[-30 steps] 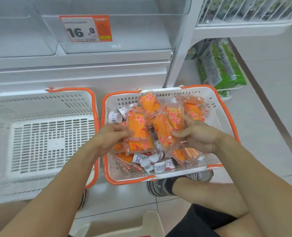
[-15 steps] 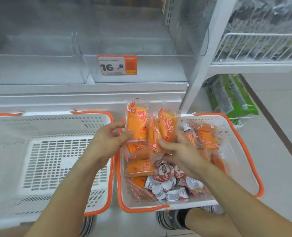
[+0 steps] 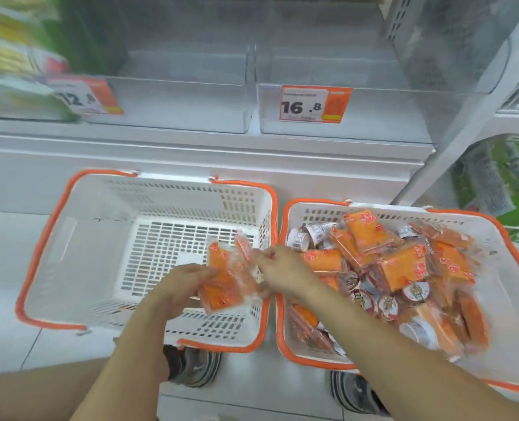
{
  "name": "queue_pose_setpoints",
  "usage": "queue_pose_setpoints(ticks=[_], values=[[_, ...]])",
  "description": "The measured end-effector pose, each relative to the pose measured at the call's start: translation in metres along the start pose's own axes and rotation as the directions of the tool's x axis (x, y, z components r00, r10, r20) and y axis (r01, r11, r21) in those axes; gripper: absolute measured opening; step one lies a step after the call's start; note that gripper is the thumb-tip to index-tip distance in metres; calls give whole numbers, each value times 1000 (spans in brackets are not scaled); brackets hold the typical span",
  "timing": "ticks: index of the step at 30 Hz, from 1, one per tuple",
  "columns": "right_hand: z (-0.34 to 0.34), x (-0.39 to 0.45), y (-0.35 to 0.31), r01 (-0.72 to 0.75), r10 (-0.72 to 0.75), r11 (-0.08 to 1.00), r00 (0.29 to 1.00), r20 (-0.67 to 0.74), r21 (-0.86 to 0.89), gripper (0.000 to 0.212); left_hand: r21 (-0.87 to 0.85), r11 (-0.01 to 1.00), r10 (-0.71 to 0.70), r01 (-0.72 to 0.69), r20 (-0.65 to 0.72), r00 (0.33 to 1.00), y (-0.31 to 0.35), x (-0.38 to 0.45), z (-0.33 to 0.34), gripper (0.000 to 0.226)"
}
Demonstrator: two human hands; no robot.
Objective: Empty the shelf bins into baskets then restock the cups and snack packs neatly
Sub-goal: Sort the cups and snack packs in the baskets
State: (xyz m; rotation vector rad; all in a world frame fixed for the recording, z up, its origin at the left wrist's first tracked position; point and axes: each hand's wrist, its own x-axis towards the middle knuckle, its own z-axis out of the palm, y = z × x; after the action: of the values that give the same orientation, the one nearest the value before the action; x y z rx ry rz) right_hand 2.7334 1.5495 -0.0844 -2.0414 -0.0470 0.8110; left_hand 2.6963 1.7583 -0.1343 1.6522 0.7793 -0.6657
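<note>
Down by the floor, two striped shoes (image 3: 196,367) poke out under the baskets. Both forearms reach forward. The left hand (image 3: 185,287) has its fingers curled round the lower end of a small bunch of orange snack packs (image 3: 225,279), and the right hand (image 3: 282,268) pinches the same bunch at its upper edge, fingers bent in. The bunch hangs over the near right corner of the left basket (image 3: 69,238), a white slotted one with an orange rim; nothing else shows inside it. Just beside it, rims nearly touching, the right basket (image 3: 501,287) is heaped with more orange packs (image 3: 401,265) and small foil-lidded cups (image 3: 416,291), all jumbled. Some cups (image 3: 300,238) lie on their sides at its far left corner.

Beyond the baskets runs a white shelf ledge (image 3: 191,153). On it stand two clear bins (image 3: 373,129), side by side, with nothing visible inside. The right one carries a price tag (image 3: 314,103) reading 16.8; another tag (image 3: 85,95) to the left is blurred. Green packets (image 3: 501,183) sit low at far right.
</note>
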Motion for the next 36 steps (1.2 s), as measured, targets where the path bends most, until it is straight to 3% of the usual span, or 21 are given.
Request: queue_pose_setpoints(ticks=[3,5,7,9,11,13,15,17,19,20,22,23,25,28,31,36], values=[[-16,2,18,-36,45,989,997,-60,142,36,32,999,-34,35,-21,999,-10,9,6,38],[-47,-1,36,-38,67,988,979,-191,151,22,170,985,61,-35,-152,986,-3,15,7,38],[-86,-9,56,3,-1,1000,934,-356,6,8,289,939,285,-187,-348,893,16,14,14,28],[-127,-15,79,-12,-95,972,895,-435,-237,11,337,852,514,-400,-397,760,39,5,35,19],[-160,-15,104,-87,-114,872,921,-372,-482,37,369,735,669,-569,-258,697,59,-10,71,13],[-177,-18,122,-158,-20,736,967,-255,-658,72,440,603,737,-666,14,676,64,-18,111,18],[-180,-26,133,-198,48,624,975,-215,-756,98,542,463,678,-701,293,675,58,-12,147,37],[-181,-32,139,-205,18,559,972,-236,-803,112,631,384,547,-674,433,716,46,3,174,60],[-184,-34,140,-229,5,495,965,-261,-838,112,708,342,470,-618,441,765,35,16,190,73],[-189,-35,139,-243,20,495,963,-269,-834,102,748,297,476,-593,422,771,30,22,195,75],[-204,-41,129,-251,59,545,963,-262,-800,60,789,233,545,-568,378,749,23,29,200,71],[-212,-44,125,-236,70,595,967,-243,-768,46,784,237,577,-574,362,732,21,31,201,70],[-224,-50,115,-187,63,758,975,-214,-626,46,748,274,601,-604,357,715,18,34,202,64],[-223,-39,109,-103,18,958,952,-306,-267,38,686,312,660,-657,342,670,16,30,199,41],[-206,-15,114,-134,93,986,936,-340,-99,67,655,345,684,-672,315,658,20,15,190,39],[-180,10,111,-185,107,963,929,-354,-195,76,557,581,584,-593,222,781,42,-10,169,47]])
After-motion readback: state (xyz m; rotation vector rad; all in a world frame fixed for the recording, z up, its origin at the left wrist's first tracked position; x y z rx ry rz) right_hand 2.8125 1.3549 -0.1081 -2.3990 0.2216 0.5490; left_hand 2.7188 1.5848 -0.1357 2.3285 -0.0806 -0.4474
